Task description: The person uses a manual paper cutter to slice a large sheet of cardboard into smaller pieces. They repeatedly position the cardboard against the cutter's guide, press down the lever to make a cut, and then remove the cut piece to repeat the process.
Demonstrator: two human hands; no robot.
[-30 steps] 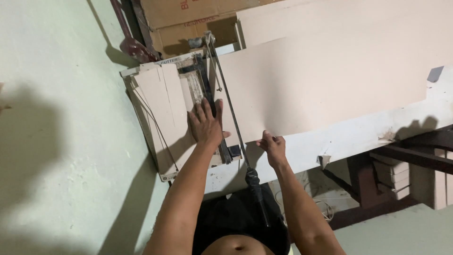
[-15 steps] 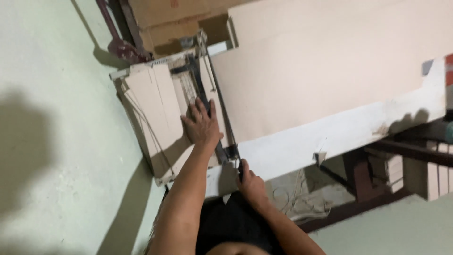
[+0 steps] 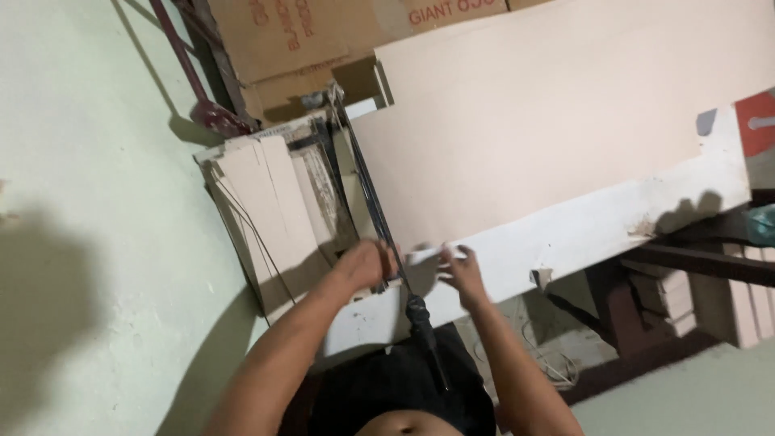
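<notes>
1. Along the near edge of the white-painted wooden bench (image 3: 581,234), the large pale beige cardboard sheet (image 3: 525,121) stops just short of the rim, leaving a bare white strip; to the left, open green floor (image 3: 81,202) lies beside the bench.
2. One black lever-arm paper cutter (image 3: 367,194) stands at the bench's left end, with one stack of cut beige cardboard strips (image 3: 270,202) fanned just beside it and brown cardboard boxes (image 3: 299,40) behind.
3. Left hand (image 3: 367,262) is curled at the cutter's near end; blur hides exactly what it grips.
4. Right hand (image 3: 460,270), partly open, pinches a thin pale strip (image 3: 428,253) at the sheet's near edge.
</notes>
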